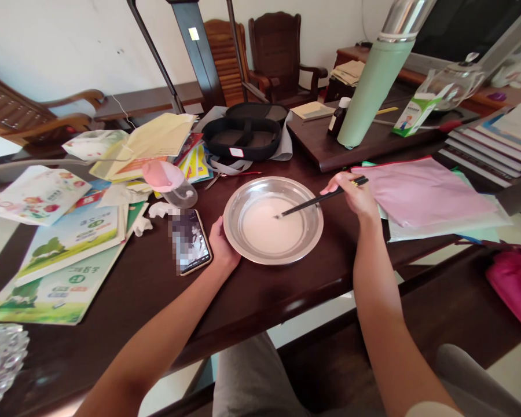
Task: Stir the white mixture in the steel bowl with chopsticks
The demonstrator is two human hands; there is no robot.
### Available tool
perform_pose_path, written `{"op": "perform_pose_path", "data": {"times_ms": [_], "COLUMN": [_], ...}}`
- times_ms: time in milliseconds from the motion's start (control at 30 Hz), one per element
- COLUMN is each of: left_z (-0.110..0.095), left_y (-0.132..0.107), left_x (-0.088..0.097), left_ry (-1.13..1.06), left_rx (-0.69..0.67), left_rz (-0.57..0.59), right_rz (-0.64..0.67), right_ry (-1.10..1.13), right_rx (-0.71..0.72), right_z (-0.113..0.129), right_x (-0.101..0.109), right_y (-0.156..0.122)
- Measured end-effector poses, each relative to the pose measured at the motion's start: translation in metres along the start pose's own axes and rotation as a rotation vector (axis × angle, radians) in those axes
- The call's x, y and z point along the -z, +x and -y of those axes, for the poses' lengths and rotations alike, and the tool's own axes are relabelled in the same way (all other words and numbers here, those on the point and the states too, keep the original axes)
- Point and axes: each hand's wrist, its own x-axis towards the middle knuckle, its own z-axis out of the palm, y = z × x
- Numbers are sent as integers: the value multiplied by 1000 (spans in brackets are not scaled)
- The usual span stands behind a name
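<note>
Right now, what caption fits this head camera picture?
Left hand steadies bowl; right hand dips chopsticks in white liquid.

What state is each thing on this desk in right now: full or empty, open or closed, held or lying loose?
Metal bowl: upright, holds white liquid.
Chopsticks: tips in the liquid.
Right hand: gripping the chopsticks.
Left hand: against the bowl's rim.
Phone: flat, screen lit.
Black case: open, looks empty.
Green flask: upright.
Pink-lidded cup: on its side.
</note>
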Motion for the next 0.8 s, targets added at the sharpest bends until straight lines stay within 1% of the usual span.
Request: {"op": "perform_pose_path", "data": {"times_ms": [67, 167, 233, 300, 400, 433, 467, 500, 600, 667, 733, 800], "left_z": [0, -1, -1, -1, 0, 1, 1, 1, 0, -1, -1, -1], "left_y": [0, 0, 0, 0, 0, 1, 1, 1, 1, 1, 1, 0], "left_x": [0, 0, 0, 0, 1, 1, 1, 1, 1, 1, 1, 1], "left_ry": [4, 12, 18, 25, 29, 27, 26, 25, 27, 21, 16, 14], "left_rx": [3, 10, 9, 2, -7, -7, -7, -6, 4, 6, 2, -4], "left_rz": [3, 6, 5, 2, 8, 11, 12, 11, 4, -3, -6, -7], "right_rz": [29, 172, 206, 149, -8, -39, -45, -25, 132, 195, 169, 86], "right_ry": [32, 19, -9, -38, -39, -16, 13, 41, 51, 15, -17, -34], "right_rx": [4, -29, -34, -26, -9, 1, 10, 14, -15, -36, -41, -34], "right_z": [-1, 0, 2, 2, -2, -3, -4, -4, -2, 1, 2, 0], "right_x": [1, -5, -9, -9, 0, 3, 5, 5, -2, -8, -10, -6], "right_y": [0, 0, 0, 0, 0, 0, 0, 0, -1, -1, -1, 0]}}
